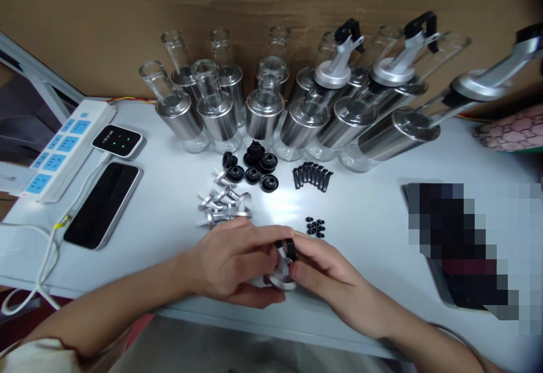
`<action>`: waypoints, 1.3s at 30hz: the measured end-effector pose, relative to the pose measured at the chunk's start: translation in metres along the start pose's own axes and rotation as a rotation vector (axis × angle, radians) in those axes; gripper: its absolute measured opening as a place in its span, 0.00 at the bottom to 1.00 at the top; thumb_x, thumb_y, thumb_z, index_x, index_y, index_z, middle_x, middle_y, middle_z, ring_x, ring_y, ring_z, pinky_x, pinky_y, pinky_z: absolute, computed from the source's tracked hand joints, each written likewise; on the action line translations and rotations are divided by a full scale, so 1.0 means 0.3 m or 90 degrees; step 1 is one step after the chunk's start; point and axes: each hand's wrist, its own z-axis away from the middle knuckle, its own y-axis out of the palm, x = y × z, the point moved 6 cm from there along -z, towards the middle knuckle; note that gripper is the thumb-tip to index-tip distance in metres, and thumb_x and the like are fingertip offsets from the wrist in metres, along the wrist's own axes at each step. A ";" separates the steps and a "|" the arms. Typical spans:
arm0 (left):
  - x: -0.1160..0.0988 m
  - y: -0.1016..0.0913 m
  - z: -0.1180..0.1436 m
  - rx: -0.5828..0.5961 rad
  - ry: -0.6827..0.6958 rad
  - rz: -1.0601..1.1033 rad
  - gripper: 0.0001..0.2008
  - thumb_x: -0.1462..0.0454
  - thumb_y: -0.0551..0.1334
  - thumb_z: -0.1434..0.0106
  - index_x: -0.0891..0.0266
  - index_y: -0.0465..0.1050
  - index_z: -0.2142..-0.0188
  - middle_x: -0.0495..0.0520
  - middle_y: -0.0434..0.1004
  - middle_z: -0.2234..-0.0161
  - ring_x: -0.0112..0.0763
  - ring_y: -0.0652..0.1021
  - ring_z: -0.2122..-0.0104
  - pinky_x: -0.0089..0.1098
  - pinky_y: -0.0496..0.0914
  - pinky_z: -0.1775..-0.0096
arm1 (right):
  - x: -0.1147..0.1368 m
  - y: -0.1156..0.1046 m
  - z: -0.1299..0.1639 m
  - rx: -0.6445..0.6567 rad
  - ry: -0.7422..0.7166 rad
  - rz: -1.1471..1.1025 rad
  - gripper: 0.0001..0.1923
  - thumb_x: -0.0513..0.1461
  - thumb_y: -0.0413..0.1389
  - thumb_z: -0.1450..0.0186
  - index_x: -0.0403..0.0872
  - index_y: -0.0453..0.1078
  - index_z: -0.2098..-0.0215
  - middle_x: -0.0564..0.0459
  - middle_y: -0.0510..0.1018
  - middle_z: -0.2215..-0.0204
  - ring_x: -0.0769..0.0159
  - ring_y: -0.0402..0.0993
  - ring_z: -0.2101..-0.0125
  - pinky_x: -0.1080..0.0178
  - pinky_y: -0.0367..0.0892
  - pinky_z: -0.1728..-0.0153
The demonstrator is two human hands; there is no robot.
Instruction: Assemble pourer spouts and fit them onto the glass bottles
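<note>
My left hand (231, 262) and my right hand (326, 274) meet near the front edge of the white table (373, 214). Together they hold a silver pourer cap (282, 277) with a black part (287, 247) at its top, pinched between the fingertips of both hands. Just beyond my left hand lies a heap of silver spouts (223, 203). A small cluster of black rings (315, 226) lies right behind my right hand.
Several glass bottles with steel sleeves (263, 112) stand along the back, three with pourers fitted (339, 61). Black rubber stoppers (254, 169) and black pins (311, 176) lie mid-table. A power strip (63, 146), a small device (119, 141) and a phone (104, 203) lie left; a blurred object (466, 248) right.
</note>
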 end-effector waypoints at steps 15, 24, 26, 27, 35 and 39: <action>0.026 -0.005 0.014 0.020 -0.107 -0.020 0.09 0.67 0.55 0.30 0.67 0.71 0.55 0.55 0.75 0.66 0.28 0.75 0.68 0.29 0.74 0.66 | 0.021 -0.030 -0.004 0.002 -0.049 0.367 0.14 0.41 0.46 0.28 0.43 0.70 0.63 0.51 0.71 0.69 0.66 0.69 0.68 0.63 0.65 0.67; 0.038 -0.025 0.011 0.010 -0.145 0.015 0.07 0.66 0.56 0.31 0.67 0.70 0.56 0.55 0.74 0.66 0.28 0.76 0.67 0.29 0.74 0.66 | 0.029 -0.060 -0.002 -0.105 -0.076 0.352 0.06 0.36 0.57 0.34 0.45 0.73 0.59 0.51 0.76 0.67 0.68 0.74 0.68 0.67 0.68 0.69; 0.034 -0.023 0.012 0.006 -0.138 0.027 0.08 0.66 0.56 0.30 0.68 0.70 0.56 0.56 0.74 0.66 0.28 0.76 0.67 0.29 0.75 0.66 | 0.026 -0.058 -0.002 -0.104 -0.072 0.363 0.05 0.35 0.58 0.35 0.45 0.74 0.60 0.52 0.77 0.68 0.70 0.74 0.70 0.68 0.67 0.70; 0.032 -0.021 0.012 0.005 -0.134 0.029 0.08 0.66 0.56 0.30 0.68 0.70 0.56 0.56 0.74 0.66 0.28 0.76 0.67 0.29 0.75 0.65 | 0.028 -0.056 -0.003 -0.104 -0.073 0.372 0.05 0.35 0.58 0.36 0.45 0.75 0.62 0.53 0.77 0.69 0.71 0.73 0.71 0.69 0.66 0.71; 0.025 -0.012 0.011 0.008 -0.110 0.029 0.06 0.67 0.57 0.31 0.67 0.70 0.57 0.55 0.75 0.66 0.29 0.76 0.67 0.30 0.75 0.65 | 0.060 -0.051 -0.004 -0.109 -0.137 0.401 0.07 0.40 0.60 0.38 0.43 0.75 0.67 0.57 0.71 0.81 0.74 0.64 0.81 0.70 0.60 0.80; 0.017 0.001 0.014 0.013 -0.082 0.032 0.06 0.68 0.57 0.32 0.70 0.70 0.57 0.56 0.75 0.67 0.30 0.75 0.68 0.30 0.73 0.67 | 0.031 -0.040 -0.007 -0.068 -0.084 0.373 0.07 0.40 0.57 0.35 0.44 0.74 0.66 0.55 0.76 0.77 0.72 0.69 0.78 0.70 0.63 0.77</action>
